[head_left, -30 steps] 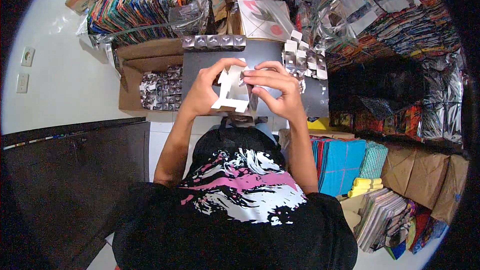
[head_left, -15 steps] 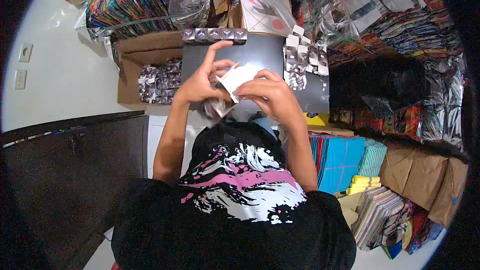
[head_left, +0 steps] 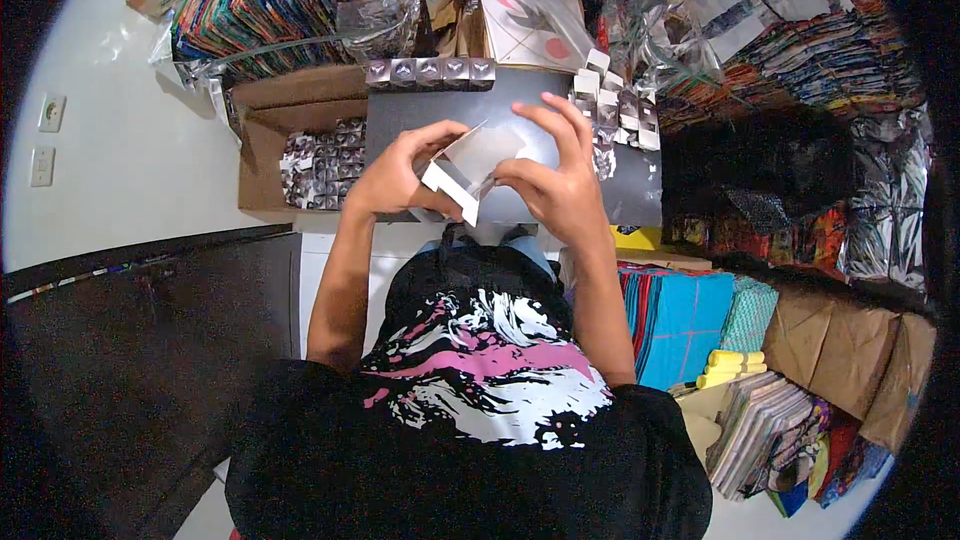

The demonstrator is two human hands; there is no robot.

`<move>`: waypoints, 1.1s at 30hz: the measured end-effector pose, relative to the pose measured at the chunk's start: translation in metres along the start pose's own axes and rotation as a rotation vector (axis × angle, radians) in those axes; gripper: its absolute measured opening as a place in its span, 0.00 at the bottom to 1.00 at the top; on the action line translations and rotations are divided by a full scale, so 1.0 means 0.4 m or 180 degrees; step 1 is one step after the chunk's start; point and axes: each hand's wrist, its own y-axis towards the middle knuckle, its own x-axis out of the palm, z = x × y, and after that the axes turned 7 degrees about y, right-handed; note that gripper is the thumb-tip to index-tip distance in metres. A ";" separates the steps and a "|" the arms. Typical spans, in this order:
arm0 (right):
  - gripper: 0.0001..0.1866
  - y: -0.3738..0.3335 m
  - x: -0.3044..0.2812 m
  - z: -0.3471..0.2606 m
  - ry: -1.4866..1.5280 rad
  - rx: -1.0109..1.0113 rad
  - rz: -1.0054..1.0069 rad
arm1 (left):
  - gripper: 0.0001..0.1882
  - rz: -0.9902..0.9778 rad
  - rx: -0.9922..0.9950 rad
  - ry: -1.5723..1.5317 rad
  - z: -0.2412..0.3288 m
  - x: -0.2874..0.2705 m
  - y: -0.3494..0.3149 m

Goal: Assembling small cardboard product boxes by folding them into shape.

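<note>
Over the dark grey table [head_left: 400, 112], my left hand [head_left: 400, 172] is closed round one side of a small carton [head_left: 482, 155]. The carton is partly unfolded, its white inside showing and its flaps standing out. My right hand [head_left: 562, 175] is on the carton's other side, with the thumb against its edge. Its upper fingers are spread and stretched out away from the carton; the lower ones are partly hidden. A row of small dark printed boxes [head_left: 428, 73] stands along the table's back edge. Several small cartons with white flaps [head_left: 608, 105] are gathered at the table's right.
An open cardboard box [head_left: 262, 130] at the left holds many small printed boxes [head_left: 325, 162]. Behind the table stand stacks of colourful flat packets [head_left: 290, 0]. Blue folders [head_left: 690, 325] and brown paper parcels [head_left: 830, 340] lie at the right.
My right hand has loosened from the carton, and its fingers have spread upward. The left hand's raised index finger has come down onto the carton, which has opened and turned.
</note>
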 end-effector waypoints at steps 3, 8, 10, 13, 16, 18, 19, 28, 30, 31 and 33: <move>0.13 -0.015 0.017 0.011 0.0031 0.0071 -0.0063 | 0.47 -0.0174 -0.0136 0.0279 0.015 -0.012 0.005; 0.13 0.018 -0.006 -0.043 0.0191 0.0061 -0.0103 | 0.48 -0.0031 -0.0057 0.0369 0.003 -0.017 -0.005; 0.15 0.012 0.006 -0.031 0.0361 -0.0033 -0.0059 | 0.49 -0.0010 -0.0032 0.0442 0.005 -0.013 -0.002; 0.17 -0.012 0.024 -0.007 0.0486 -0.0211 -0.0114 | 0.51 -0.0043 -0.0172 0.0140 0.005 -0.009 -0.002; 0.17 0.000 0.009 -0.024 0.0456 -0.0180 -0.0165 | 0.52 0.0029 -0.0095 0.0097 -0.001 -0.016 -0.004; 0.17 0.016 -0.007 -0.043 0.0473 -0.0068 -0.0116 | 0.53 -0.0113 0.0034 0.0388 0.003 -0.023 -0.006; 0.17 0.021 -0.013 -0.049 0.0421 -0.0030 -0.0121 | 0.53 -0.0111 0.0036 0.0390 0.001 -0.024 -0.007; 0.15 0.032 -0.032 -0.056 0.0800 -0.0045 -0.0335 | 0.53 -0.0108 0.0051 0.0373 0.024 -0.010 -0.006; 0.14 0.030 -0.030 -0.054 0.0845 -0.0046 -0.0344 | 0.51 -0.0122 0.0031 0.0456 0.027 -0.010 -0.006; 0.14 0.029 -0.031 -0.052 0.0934 0.0069 -0.0409 | 0.50 -0.0172 -0.0033 0.0439 0.025 -0.010 -0.006; 0.14 0.028 -0.024 -0.046 0.1024 0.0182 -0.0464 | 0.42 0.0028 -0.0054 0.0366 -0.036 -0.009 -0.015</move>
